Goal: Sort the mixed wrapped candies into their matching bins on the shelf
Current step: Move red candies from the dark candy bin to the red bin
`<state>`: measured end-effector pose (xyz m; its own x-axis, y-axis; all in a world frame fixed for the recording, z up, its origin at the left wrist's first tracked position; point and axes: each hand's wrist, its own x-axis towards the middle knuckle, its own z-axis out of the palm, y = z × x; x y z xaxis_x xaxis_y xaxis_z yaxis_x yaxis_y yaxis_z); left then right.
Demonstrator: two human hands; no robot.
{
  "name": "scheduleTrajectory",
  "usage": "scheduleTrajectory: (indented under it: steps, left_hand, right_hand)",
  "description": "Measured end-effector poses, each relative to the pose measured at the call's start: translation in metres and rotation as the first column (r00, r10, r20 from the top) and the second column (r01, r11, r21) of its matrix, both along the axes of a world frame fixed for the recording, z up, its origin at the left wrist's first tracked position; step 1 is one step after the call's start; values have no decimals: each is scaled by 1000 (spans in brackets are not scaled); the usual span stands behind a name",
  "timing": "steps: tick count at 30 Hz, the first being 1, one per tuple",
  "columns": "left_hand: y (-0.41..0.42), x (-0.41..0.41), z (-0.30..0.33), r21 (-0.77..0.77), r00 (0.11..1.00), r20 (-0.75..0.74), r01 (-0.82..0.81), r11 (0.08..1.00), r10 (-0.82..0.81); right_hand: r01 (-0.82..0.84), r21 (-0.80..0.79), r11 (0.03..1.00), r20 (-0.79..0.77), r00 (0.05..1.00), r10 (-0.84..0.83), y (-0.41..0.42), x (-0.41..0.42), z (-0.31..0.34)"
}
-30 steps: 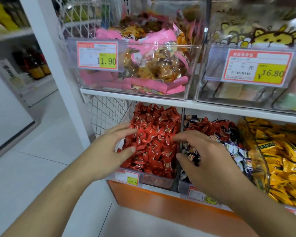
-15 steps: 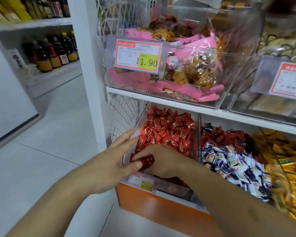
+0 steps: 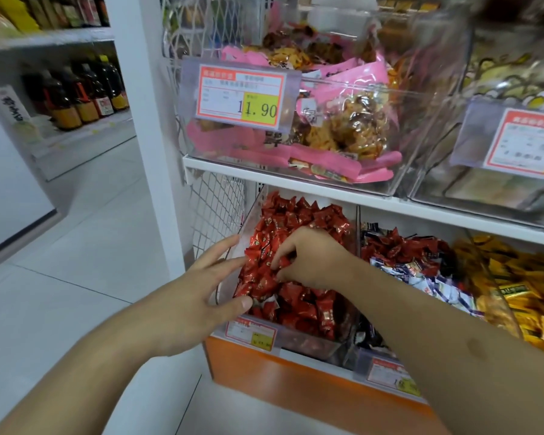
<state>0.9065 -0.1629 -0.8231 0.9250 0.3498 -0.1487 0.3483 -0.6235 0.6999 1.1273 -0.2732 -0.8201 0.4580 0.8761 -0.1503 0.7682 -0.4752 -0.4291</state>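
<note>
Head view, looking down at a shop shelf. On the lower shelf stands a clear bin (image 3: 252, 215) heaped with red candies (image 3: 308, 306). The right hand (image 3: 311, 262) reaches into this heap, fingers curled and pinching red candies near the bin's left side. The left hand (image 3: 198, 293) rests against the bin's left wall, fingers straight and spread, thumb touching the candies at the front; it holds nothing. Just right sits a mixed bin (image 3: 366, 362), red candies over white-and-blue ones (image 3: 421, 277). Further right lie yellow candies (image 3: 522, 296). Above, a bin of pink snack bags (image 3: 352, 127) carries a price tag (image 3: 241, 95) reading 11.90. Bottles (image 3: 82, 95) line a far left shelf.
</note>
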Motion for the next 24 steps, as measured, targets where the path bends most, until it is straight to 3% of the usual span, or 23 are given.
scheduleTrajectory:
  steps: [3,9,13,16,20,24]
  left_hand:
    - [0,0,2,2,1000,4,-4,1000,4]
    - [1,1,0,12,1000,11,-13,1000,13]
    - [2,2,-1,26,1000,18,-19,999,19]
    - [2,2,-2,28,1000,19,-22,999,21]
    - [0,1,-1,13,1000,19,-24,1000,24]
    - [-1,1,2,18,1000,11,-26,1000,26]
  right_hand:
    - [19,-3,1000,48,999,-19,-3,7,14]
    - [-15,-31,999,303,953,23,-3,1,19]
    - [-168,118,979,137,979,151,-8,-24,5]
    - [-202,39,979,-34,979,203,-11,-32,-8]
    - [-190,-35,981,-4,982,190,-12,-27,-23]
    - [-125,0,992,35,992,125,-12,-23,-24]
